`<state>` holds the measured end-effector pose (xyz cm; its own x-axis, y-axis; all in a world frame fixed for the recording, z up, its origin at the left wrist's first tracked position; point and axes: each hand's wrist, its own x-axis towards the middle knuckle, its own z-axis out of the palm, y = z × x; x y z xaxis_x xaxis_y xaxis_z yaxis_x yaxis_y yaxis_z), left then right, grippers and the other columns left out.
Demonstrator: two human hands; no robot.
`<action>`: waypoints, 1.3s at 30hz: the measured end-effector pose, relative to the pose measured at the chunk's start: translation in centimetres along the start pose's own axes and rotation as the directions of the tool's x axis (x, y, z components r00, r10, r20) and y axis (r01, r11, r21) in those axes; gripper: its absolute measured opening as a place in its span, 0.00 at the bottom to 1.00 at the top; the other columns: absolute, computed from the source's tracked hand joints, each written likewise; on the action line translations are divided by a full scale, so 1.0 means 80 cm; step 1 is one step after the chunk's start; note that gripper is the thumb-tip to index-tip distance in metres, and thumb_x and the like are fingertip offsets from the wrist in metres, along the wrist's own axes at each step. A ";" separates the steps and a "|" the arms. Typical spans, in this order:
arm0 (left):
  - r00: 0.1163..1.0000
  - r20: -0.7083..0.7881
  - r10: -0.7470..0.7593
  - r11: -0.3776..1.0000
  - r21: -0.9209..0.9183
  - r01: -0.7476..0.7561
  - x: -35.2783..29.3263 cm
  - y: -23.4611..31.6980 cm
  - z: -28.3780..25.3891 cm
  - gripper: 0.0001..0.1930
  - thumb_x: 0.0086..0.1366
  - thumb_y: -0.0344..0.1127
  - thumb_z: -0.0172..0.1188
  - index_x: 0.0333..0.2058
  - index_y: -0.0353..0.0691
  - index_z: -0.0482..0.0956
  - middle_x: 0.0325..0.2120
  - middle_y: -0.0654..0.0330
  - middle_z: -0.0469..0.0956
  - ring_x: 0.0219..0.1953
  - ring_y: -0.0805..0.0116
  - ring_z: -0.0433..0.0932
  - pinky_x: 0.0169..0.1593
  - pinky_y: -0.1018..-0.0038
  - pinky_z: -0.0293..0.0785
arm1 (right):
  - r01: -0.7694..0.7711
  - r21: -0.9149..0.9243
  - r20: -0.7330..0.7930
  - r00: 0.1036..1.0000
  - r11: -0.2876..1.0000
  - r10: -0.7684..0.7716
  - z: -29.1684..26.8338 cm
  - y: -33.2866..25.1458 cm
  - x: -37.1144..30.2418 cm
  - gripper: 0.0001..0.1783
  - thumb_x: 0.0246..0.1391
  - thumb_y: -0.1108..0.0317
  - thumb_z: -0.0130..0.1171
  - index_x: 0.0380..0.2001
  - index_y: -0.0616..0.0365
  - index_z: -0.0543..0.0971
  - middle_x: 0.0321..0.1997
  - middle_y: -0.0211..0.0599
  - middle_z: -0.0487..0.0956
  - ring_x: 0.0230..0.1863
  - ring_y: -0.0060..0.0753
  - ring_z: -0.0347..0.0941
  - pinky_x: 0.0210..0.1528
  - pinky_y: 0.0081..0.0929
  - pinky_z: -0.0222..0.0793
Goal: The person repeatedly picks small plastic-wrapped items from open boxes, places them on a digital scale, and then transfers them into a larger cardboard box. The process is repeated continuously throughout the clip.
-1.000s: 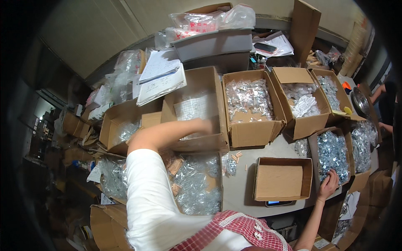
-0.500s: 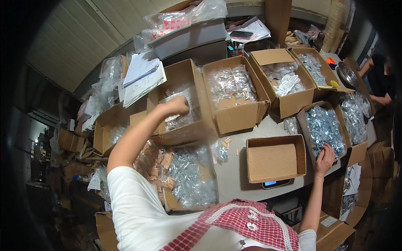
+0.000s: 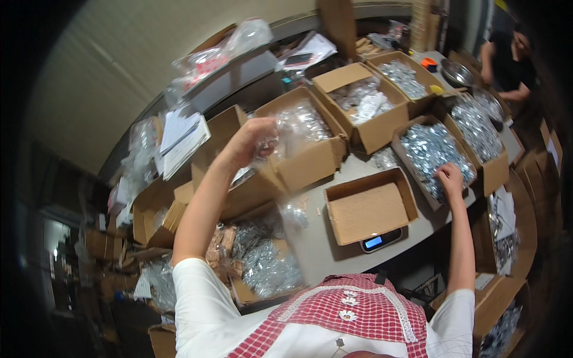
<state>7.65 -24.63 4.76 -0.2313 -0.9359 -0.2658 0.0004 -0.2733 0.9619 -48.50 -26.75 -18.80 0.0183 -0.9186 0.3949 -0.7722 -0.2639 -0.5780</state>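
My left hand (image 3: 253, 138) is raised over the front edge of an open carton, its fingers closed round a clear plastic bag (image 3: 286, 134), blurred by motion. What the bag contains cannot be made out. My right hand (image 3: 450, 178) is over a carton (image 3: 412, 164) heaped with small shiny metal pieces (image 3: 428, 146) that look like washers. Its fingers are curled together; whatever is in them is hidden. Between the hands, a shallow cardboard box (image 3: 370, 213) with a bare brown bottom rests on a digital scale (image 3: 382, 240) with a lit blue display.
Cartons of bagged metal parts (image 3: 304, 119) line the table's far side. At near left lie clear bags (image 3: 271, 265) and wooden pieces (image 3: 221, 243). A grey bin (image 3: 233, 83) and papers (image 3: 181, 140) stand behind. Another person (image 3: 510, 65) is at far right beside a metal bowl (image 3: 457, 73).
My left hand has risen out of the carton at left and moved right with a clear bag. My right hand has lifted slightly, fingers drawn together. The whole view has shifted and tilted.
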 end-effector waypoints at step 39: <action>0.935 -0.321 0.154 0.959 -0.178 -0.219 0.238 -0.163 0.005 0.08 0.65 0.33 0.53 0.41 0.38 0.73 0.38 0.49 0.82 0.37 0.66 0.81 0.40 0.68 0.78 | 0.001 0.079 -0.153 0.988 0.997 0.011 -0.008 -0.029 -0.012 0.05 0.47 0.77 0.58 0.26 0.57 0.83 0.34 0.35 0.82 0.41 0.37 0.75 0.46 0.31 0.68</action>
<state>2.85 -38.76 -12.81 0.0957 -0.9880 -0.1212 0.2245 -0.0972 0.9696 -47.10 -25.07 -17.39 -0.0876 -0.8657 0.4929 -0.7195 -0.2872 -0.6323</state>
